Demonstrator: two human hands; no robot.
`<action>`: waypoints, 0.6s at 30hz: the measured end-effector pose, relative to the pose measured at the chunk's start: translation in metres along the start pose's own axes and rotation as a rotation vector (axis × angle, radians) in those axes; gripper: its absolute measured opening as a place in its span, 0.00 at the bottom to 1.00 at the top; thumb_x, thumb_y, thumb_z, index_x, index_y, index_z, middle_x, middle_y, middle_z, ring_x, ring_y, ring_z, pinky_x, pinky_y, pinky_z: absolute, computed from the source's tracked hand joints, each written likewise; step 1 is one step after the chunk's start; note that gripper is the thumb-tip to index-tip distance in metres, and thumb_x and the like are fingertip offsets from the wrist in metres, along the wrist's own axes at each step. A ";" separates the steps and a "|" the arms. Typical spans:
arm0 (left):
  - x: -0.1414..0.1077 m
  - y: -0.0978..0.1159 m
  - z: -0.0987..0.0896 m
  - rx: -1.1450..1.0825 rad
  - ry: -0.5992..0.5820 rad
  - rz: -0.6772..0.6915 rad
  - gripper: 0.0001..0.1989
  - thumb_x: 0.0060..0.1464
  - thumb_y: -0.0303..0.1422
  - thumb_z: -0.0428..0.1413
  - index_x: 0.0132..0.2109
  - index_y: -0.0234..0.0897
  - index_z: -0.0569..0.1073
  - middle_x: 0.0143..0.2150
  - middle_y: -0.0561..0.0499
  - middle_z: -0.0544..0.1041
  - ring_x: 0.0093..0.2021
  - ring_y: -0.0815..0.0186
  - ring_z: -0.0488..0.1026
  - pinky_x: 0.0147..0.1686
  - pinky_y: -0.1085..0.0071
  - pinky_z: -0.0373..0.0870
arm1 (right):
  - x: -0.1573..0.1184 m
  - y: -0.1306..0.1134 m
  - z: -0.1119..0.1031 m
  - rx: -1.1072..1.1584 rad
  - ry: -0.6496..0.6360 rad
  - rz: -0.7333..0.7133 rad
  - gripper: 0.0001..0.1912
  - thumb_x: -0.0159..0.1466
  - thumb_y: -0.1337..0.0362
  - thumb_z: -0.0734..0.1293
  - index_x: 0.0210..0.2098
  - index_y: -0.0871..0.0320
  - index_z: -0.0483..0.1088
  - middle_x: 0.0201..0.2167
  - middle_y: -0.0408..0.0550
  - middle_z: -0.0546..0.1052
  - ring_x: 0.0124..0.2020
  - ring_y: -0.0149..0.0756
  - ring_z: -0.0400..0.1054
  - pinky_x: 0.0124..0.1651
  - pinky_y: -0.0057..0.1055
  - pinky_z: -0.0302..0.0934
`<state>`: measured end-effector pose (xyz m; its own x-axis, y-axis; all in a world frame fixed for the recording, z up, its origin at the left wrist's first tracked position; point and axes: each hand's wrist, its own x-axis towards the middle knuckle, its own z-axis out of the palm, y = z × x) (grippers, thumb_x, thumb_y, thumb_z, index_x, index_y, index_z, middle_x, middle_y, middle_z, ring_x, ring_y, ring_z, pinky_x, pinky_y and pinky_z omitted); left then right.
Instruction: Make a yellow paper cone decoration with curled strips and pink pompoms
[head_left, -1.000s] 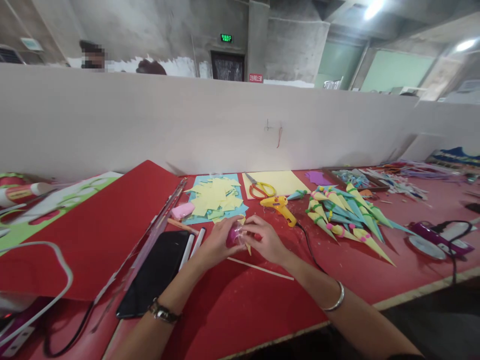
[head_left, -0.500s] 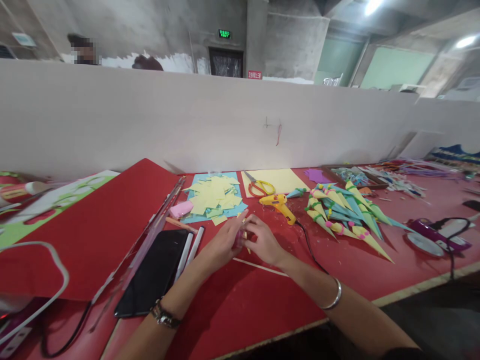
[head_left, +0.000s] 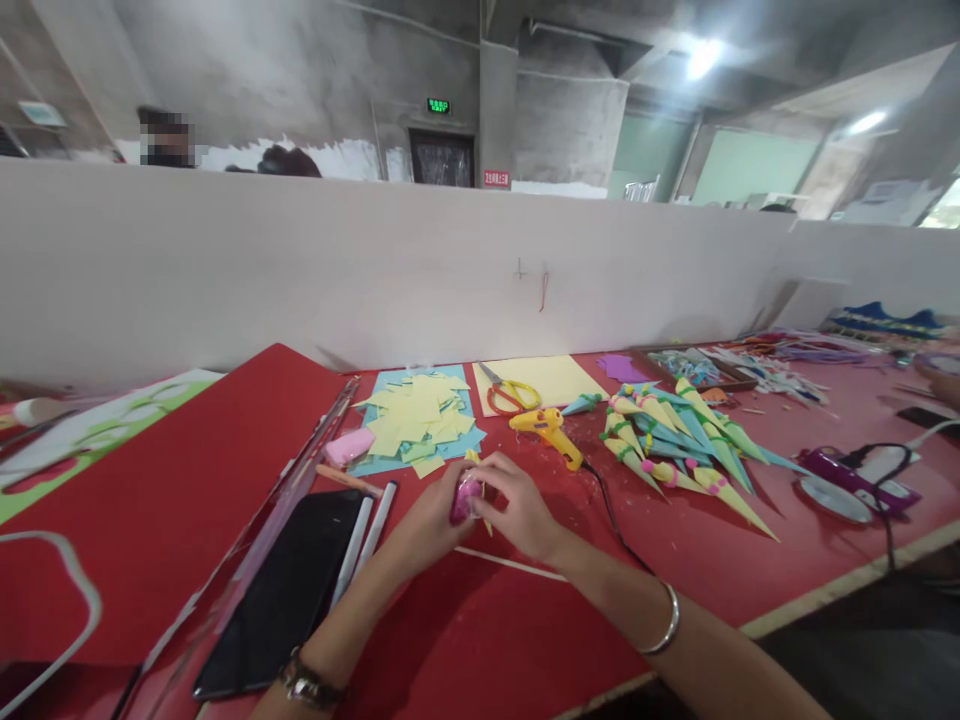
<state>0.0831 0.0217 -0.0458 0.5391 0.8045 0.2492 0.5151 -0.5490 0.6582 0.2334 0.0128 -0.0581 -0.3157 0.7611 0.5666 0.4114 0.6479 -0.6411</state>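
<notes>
Above the red tabletop [head_left: 480, 620] my two hands meet. My left hand [head_left: 431, 520] is closed around a shiny magenta-pink lump [head_left: 466, 497] that looks wrapped in clear film. Close against it, my right hand [head_left: 529, 510] has its thumb and fingers curled round a yellow paper piece [head_left: 488, 524], mostly hidden between the hands. Just beyond them lies a yellow hot glue gun [head_left: 549, 430]. To its right is a pile of yellow and blue paper cones [head_left: 679, 430], several with green or pink trim.
Cut yellow paper pieces [head_left: 420, 415] lie on blue sheets. Scissors [head_left: 514, 393] rest on a pale yellow sheet [head_left: 574, 375]. A black phone [head_left: 289, 590] and two white pens [head_left: 364, 545] are at left, beside a large red sheet [head_left: 172, 520]. A purple device [head_left: 862, 480] stands right.
The view has tilted up slightly, so the table sits lower. My left hand has turned, showing more of the pink lump; my right fingers have moved closer round the yellow piece.
</notes>
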 end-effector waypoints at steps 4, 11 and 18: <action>-0.001 -0.004 -0.003 -0.042 -0.053 0.015 0.24 0.44 0.22 0.49 0.50 0.37 0.56 0.42 0.49 0.70 0.38 0.66 0.69 0.39 0.71 0.65 | 0.001 -0.001 -0.005 -0.308 -0.159 -0.105 0.06 0.61 0.65 0.60 0.38 0.57 0.65 0.38 0.46 0.68 0.39 0.32 0.64 0.39 0.26 0.59; -0.002 -0.013 -0.001 -0.080 -0.097 0.042 0.27 0.43 0.21 0.47 0.52 0.36 0.56 0.43 0.48 0.71 0.38 0.65 0.69 0.42 0.68 0.64 | 0.003 -0.008 -0.005 -0.712 -0.357 -0.219 0.08 0.63 0.70 0.56 0.39 0.61 0.64 0.36 0.50 0.70 0.36 0.36 0.65 0.32 0.29 0.61; 0.002 -0.011 0.002 -0.071 -0.074 0.021 0.27 0.42 0.21 0.46 0.53 0.36 0.55 0.39 0.50 0.71 0.37 0.66 0.69 0.42 0.69 0.65 | 0.002 -0.004 -0.003 -0.730 -0.397 -0.214 0.11 0.64 0.72 0.52 0.42 0.63 0.62 0.39 0.55 0.68 0.37 0.39 0.65 0.29 0.30 0.62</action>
<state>0.0795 0.0286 -0.0539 0.5984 0.7725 0.2124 0.4559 -0.5464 0.7026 0.2336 0.0115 -0.0525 -0.6690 0.6677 0.3265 0.7133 0.7002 0.0296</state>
